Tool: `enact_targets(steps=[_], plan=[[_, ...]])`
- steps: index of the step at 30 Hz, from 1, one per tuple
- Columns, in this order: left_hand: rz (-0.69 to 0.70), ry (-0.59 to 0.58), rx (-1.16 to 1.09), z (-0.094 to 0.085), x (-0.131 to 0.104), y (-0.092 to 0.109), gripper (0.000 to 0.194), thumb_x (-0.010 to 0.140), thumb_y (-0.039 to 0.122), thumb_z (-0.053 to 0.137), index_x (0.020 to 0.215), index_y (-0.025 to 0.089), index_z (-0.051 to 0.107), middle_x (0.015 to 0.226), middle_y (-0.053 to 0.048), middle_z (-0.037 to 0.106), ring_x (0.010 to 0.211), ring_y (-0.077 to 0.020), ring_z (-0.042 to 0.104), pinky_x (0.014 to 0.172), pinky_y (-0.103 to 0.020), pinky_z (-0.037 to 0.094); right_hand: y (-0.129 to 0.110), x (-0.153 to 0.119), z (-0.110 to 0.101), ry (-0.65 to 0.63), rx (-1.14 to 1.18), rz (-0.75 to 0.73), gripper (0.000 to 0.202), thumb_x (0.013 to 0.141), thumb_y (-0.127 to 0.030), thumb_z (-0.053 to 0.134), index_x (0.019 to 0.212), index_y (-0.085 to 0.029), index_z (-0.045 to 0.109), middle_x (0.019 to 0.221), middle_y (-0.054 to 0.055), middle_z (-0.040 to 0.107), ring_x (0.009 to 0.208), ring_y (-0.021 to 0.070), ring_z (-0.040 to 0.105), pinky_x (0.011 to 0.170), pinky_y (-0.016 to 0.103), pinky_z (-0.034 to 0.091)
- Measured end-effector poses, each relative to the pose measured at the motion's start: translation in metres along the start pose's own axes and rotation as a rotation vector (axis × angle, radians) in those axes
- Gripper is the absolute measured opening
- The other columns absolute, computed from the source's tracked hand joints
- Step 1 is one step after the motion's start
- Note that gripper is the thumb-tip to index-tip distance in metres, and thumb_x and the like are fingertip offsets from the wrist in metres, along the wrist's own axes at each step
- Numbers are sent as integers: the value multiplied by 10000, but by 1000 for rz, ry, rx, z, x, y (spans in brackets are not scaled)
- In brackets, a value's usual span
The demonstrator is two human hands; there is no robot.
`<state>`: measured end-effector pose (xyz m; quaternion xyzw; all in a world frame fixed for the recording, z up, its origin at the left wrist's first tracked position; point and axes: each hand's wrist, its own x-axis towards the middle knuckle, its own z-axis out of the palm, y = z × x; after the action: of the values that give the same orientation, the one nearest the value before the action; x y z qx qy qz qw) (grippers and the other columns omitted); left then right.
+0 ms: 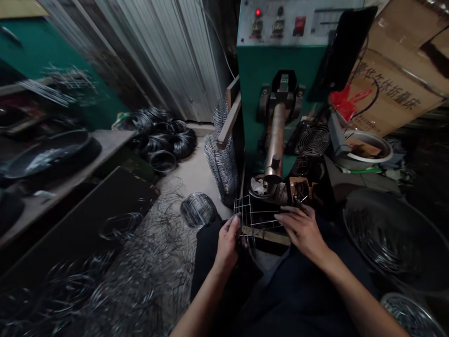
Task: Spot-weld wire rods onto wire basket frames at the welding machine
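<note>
Between my two hands is a small wire frame (251,211) with crossing wires, held low in front of the green machine (252,93). My left hand (228,238) is closed on the frame's left side, thumb on top. At its right end, my right hand (302,230) pinches the long wires with its fingers stretched forward. The machine's metal cylinder (276,140) points down toward me, above and beyond the frame. A wooden strip (268,235) lies just under the frame.
Stacked wire baskets (222,164) stand left of the machine, near a round wire bundle (198,209). Loose wires cover the floor (154,262). Black wire coils (164,131) lie farther back. At right are a large dark basin (421,234) and cardboard boxes (396,70).
</note>
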<state>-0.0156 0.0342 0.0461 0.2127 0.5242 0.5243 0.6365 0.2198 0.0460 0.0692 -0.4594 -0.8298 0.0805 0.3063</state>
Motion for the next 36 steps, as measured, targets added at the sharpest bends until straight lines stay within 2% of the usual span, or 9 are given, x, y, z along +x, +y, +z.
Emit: enact_targets(steps=[3,7,11,15,20,25,30,36], plan=[[17,2,4,2,1,4,652,760,573,763,1199,110,628,604,71,434,461,-79,402,365,-195,411,0,6,-6,-14,47,45,192,998,-233,580,1135,-297,698,1053,24,782,1160,249,660,1064,508,273],[20,13,-21,3,8,7,674,730,577,786,1198,116,631,594,82,412,449,-71,396,362,-185,403,2,17,-11,-28,87,75,169,1002,-260,576,1097,-306,709,1123,28,766,1138,251,668,1017,483,301],[57,23,-40,4,18,11,651,710,579,801,1148,128,630,590,87,432,425,-67,408,362,-187,413,1,29,-7,25,34,50,172,991,-223,587,1083,-298,712,1084,23,775,1140,262,656,999,478,268],[84,42,-3,7,21,20,601,723,586,788,1087,137,624,592,76,477,419,-68,433,369,-183,420,-1,37,0,84,-49,46,195,955,-179,634,1088,-295,718,1002,7,783,1114,270,636,897,428,286],[75,43,19,9,22,30,619,707,589,792,1089,131,630,602,61,511,428,-72,447,359,-174,399,0,43,4,83,3,26,191,956,-174,631,1082,-286,720,996,-1,785,1122,263,625,903,419,297],[67,62,-22,8,26,30,609,714,575,798,1105,139,633,593,71,486,423,-70,439,358,-177,406,4,45,6,83,80,38,167,971,-221,623,1080,-294,727,988,-5,788,1134,268,631,914,424,314],[82,90,-29,6,33,28,603,700,575,811,1078,139,636,580,90,433,405,-65,421,349,-183,415,4,47,7,78,48,55,188,968,-229,629,1103,-307,732,973,-5,790,1144,278,627,875,419,313],[105,72,-20,5,41,28,586,715,581,802,1062,142,626,587,87,448,407,-68,437,360,-199,454,7,52,9,88,54,66,188,981,-228,594,1065,-303,744,998,14,787,1131,284,629,864,426,319]])
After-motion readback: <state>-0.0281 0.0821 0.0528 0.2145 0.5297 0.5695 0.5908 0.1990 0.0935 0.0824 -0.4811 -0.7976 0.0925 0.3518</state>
